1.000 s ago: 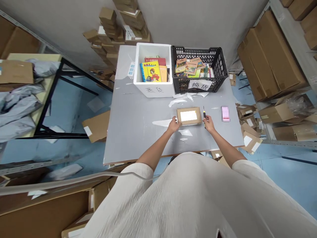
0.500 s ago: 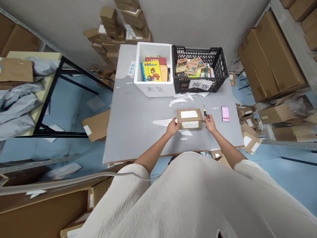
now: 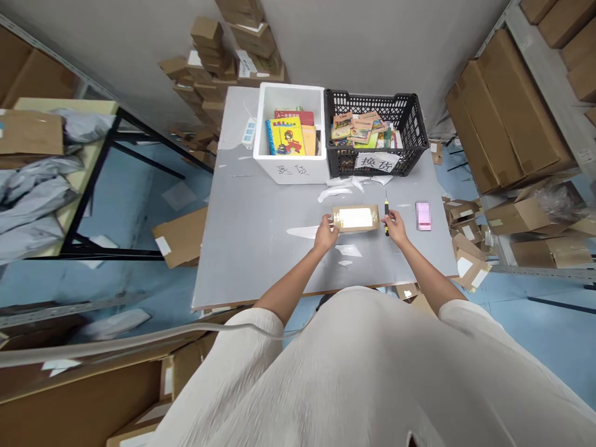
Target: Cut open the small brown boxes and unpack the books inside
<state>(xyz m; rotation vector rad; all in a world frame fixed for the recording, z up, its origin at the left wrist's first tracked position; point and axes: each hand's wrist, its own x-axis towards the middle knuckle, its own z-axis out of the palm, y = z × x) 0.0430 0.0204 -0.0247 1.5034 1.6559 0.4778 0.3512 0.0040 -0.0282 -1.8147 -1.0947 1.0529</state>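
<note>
A small cardboard box (image 3: 356, 218) with a white label on its upper face is on the grey table (image 3: 251, 248). My left hand (image 3: 326, 233) grips the box at its left end. Between the fingers of my right hand (image 3: 395, 227) is a black and yellow utility knife (image 3: 386, 216), its thin tip pointing away from me, just beside the box's right end. Scraps of white paper (image 3: 348, 250) lie around the box.
Behind the box stand a white foam bin (image 3: 291, 169) and a black plastic crate (image 3: 410, 158), both holding books. A phone (image 3: 423, 215) lies to the right. Cardboard boxes (image 3: 512, 118) line the right shelf; a power strip (image 3: 249, 131) is at back left.
The box has tipped, so its labelled face now shows more and its near side is hardly visible. The knife has turned more upright in my right hand.
</note>
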